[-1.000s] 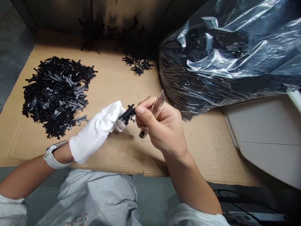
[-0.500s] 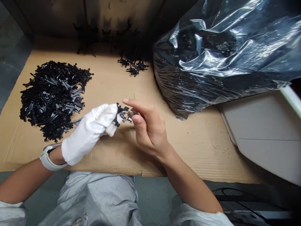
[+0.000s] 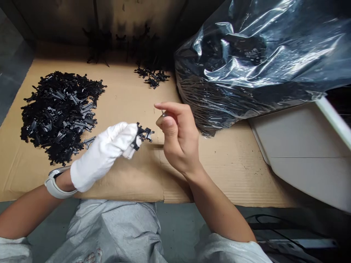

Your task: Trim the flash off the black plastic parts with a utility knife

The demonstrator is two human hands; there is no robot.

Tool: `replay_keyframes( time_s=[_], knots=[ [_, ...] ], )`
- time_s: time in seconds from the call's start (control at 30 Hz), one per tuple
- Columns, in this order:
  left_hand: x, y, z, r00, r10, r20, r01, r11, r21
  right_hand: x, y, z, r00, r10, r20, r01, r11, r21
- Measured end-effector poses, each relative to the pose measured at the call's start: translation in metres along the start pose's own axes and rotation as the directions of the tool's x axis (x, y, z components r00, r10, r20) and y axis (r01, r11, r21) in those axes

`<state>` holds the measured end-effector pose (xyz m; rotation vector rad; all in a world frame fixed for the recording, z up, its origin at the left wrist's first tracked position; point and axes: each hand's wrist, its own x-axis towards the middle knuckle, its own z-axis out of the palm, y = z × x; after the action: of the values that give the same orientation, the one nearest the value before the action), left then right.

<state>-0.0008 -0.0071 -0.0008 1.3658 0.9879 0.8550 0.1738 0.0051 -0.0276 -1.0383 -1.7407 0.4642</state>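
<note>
In the head view my left hand (image 3: 105,151), in a white glove, pinches a small black plastic part (image 3: 144,133) with notched, branching ends. The part sticks out to the right of the fingertips. My right hand (image 3: 181,135) is bare and held a little to the right of the part, apart from it. Its thumb and curled fingers close on a small shiny metal tool (image 3: 163,114), mostly hidden, while the index finger points left. A large pile of black plastic parts (image 3: 59,113) lies left of my gloved hand.
Cardboard (image 3: 123,182) covers the table. A smaller group of black parts (image 3: 153,76) lies at the back, near a dark upright panel (image 3: 115,18). At the right, a big black plastic bag (image 3: 246,73) bulges beside a grey-white bin (image 3: 304,146).
My right hand has drawn away from the black plastic part, right and slightly up, with the metal tool. My left hand keeps the part in nearly the same place.
</note>
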Motion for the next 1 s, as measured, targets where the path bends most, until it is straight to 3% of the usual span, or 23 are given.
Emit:
replay_keyframes(
  time_s=[0.13, 0.2, 0.27, 0.37, 0.43, 0.57, 0.6, 0.7, 0.8, 0.9, 1.0],
  knots=[
    [0.009, -0.016, 0.002, 0.996, 0.069, -0.064, -0.043, 0.939, 0.341, 0.004, 0.008, -0.007, 0.994, 0.103, -0.024, -0.103, 0.995, -0.004],
    [0.014, -0.028, 0.002, 0.986, 0.168, -0.015, -0.122, 0.773, 0.623, 0.006, 0.012, -0.012, 0.994, 0.107, -0.014, -0.107, 0.994, -0.028],
    [0.020, -0.038, 0.002, 0.983, 0.176, 0.057, -0.152, 0.596, 0.788, 0.010, 0.014, -0.015, 0.996, 0.080, 0.030, -0.077, 0.994, -0.079],
    [0.028, -0.048, 0.004, 0.991, 0.105, 0.079, -0.117, 0.429, 0.896, 0.022, 0.016, -0.011, 0.974, 0.043, 0.221, -0.004, 0.985, -0.172],
    [0.032, -0.050, 0.006, 0.994, 0.092, 0.053, -0.083, 0.370, 0.925, 0.034, 0.015, 0.000, 0.916, 0.057, 0.398, 0.036, 0.974, -0.223],
    [0.037, -0.052, 0.010, 0.996, 0.093, 0.006, -0.037, 0.331, 0.943, 0.064, 0.015, 0.045, 0.740, 0.103, 0.665, 0.113, 0.955, -0.273],
    [0.037, -0.052, 0.010, 0.995, 0.096, 0.010, -0.041, 0.326, 0.944, 0.072, 0.016, 0.059, 0.714, 0.084, 0.695, 0.131, 0.959, -0.250],
    [0.034, -0.049, 0.009, 0.986, 0.151, 0.063, -0.109, 0.323, 0.940, 0.097, 0.024, 0.096, 0.671, 0.035, 0.740, 0.174, 0.963, -0.204],
    [0.030, -0.045, 0.008, 0.966, 0.231, 0.114, -0.186, 0.320, 0.929, 0.113, 0.034, 0.120, 0.626, 0.024, 0.779, 0.198, 0.962, -0.188],
    [0.027, -0.044, 0.007, 0.945, 0.294, 0.143, -0.240, 0.325, 0.915, 0.116, 0.041, 0.127, 0.586, 0.017, 0.810, 0.208, 0.963, -0.171],
    [0.027, -0.046, 0.006, 0.933, 0.336, 0.131, -0.256, 0.359, 0.898, 0.111, 0.044, 0.124, 0.578, 0.011, 0.816, 0.204, 0.966, -0.157]
  ],
)
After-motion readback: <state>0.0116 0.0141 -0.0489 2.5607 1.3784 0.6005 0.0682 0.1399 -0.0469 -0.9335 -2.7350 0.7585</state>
